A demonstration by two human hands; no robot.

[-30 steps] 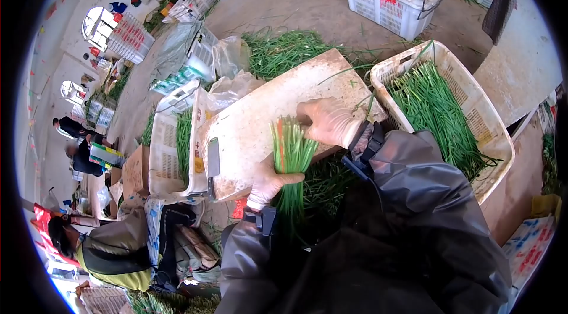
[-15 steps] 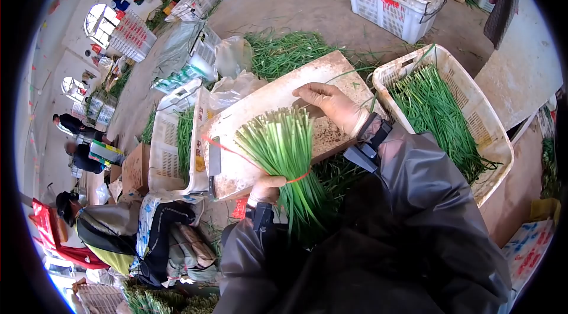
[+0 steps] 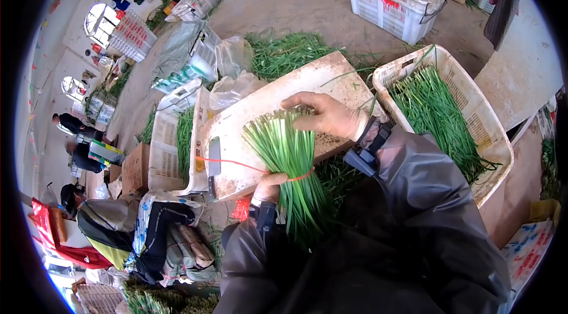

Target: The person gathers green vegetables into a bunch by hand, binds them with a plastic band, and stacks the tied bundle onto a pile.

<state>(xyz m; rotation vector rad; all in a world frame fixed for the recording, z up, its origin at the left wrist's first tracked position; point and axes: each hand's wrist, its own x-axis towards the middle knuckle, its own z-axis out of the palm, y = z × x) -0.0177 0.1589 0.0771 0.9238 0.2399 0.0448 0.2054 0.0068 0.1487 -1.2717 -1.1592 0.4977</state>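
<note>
My left hand [image 3: 269, 188] grips a bundle of green chives [image 3: 290, 160] near its middle, with the pale cut ends pointing up and away from me. A red band [image 3: 236, 164] passes around the bundle, and a loose length of it stretches out to the left. My right hand [image 3: 325, 116] is at the top of the bundle, fingers apart and stretched over the cut ends; I cannot tell how firmly they touch. Beneath the bundle lies a stained pale board [image 3: 337, 77]. A dark-handled knife or cleaver [image 3: 214, 157] rests on the board's left side.
A white crate [image 3: 461, 83] of chives stands to the right, another crate [image 3: 201, 113] to the left. Loose chives [image 3: 290, 51] are heaped behind the board. Stacked crates [image 3: 390, 6] stand at the back. A seated person [image 3: 112, 219] is at the left.
My right hand has moved left and slightly down over the cut ends. The bundle has shifted a little, and the band's loose length now stretches flatter to the left.
</note>
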